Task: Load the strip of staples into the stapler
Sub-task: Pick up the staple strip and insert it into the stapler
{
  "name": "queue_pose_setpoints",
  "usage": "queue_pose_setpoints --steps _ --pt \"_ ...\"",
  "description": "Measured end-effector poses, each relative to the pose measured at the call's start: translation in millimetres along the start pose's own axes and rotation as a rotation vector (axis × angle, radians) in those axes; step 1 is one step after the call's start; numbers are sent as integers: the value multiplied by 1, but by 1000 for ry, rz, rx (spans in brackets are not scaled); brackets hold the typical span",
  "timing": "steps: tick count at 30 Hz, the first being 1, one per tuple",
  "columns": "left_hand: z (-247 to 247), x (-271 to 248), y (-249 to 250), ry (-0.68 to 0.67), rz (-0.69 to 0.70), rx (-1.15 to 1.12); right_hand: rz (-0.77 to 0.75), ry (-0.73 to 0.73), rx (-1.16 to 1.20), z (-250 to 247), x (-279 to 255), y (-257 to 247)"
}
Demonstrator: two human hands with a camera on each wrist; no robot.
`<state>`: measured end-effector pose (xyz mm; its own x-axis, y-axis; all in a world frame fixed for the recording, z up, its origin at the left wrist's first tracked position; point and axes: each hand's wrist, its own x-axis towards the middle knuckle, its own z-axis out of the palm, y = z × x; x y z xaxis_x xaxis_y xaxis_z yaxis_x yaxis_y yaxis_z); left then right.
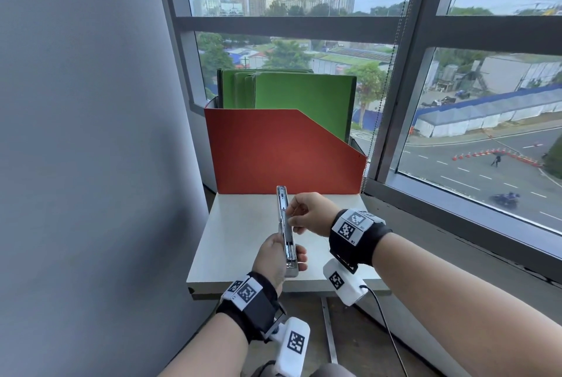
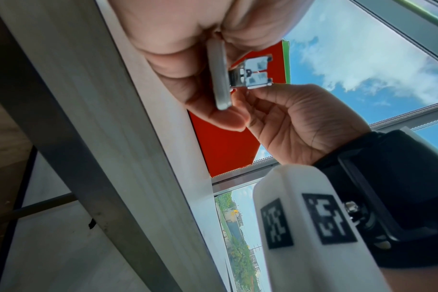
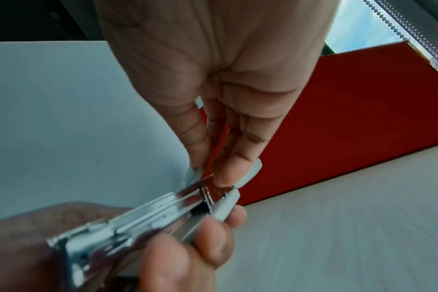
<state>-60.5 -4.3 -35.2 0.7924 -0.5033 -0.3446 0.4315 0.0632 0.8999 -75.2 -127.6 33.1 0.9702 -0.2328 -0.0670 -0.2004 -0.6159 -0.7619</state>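
Note:
The silver stapler (image 1: 284,224) is swung open and held lengthwise above the white table (image 1: 231,243). My left hand (image 1: 286,255) grips its near end, with fingers wrapped round the base (image 2: 220,79). The chrome staple channel (image 3: 150,213) faces up. My right hand (image 1: 291,219) pinches a thin silver strip of staples (image 3: 196,175) between thumb and fingertips. It holds the strip at the channel, about halfway along the stapler. Most of the strip is hidden by the fingers.
A red file box (image 1: 282,151) with green folders (image 1: 292,91) stands at the table's far edge. A grey wall (image 1: 91,133) rises on the left. The window frame and a bead cord (image 1: 386,88) are on the right.

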Motion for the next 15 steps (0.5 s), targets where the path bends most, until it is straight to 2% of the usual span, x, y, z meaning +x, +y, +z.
queue_pose_setpoints --steps 5,8,12,15 --pt "-2 0 4 0 31 4 -32 -5 -190 7 -2 0" --pt "-6 -1 7 2 31 -11 -63 -29 -239 12 -8 -1" --pt "-8 -3 11 -9 11 -31 -144 9 -350 18 -19 -1" --pt "-8 -5 11 -29 17 -68 -169 -37 -353 13 -22 -3"
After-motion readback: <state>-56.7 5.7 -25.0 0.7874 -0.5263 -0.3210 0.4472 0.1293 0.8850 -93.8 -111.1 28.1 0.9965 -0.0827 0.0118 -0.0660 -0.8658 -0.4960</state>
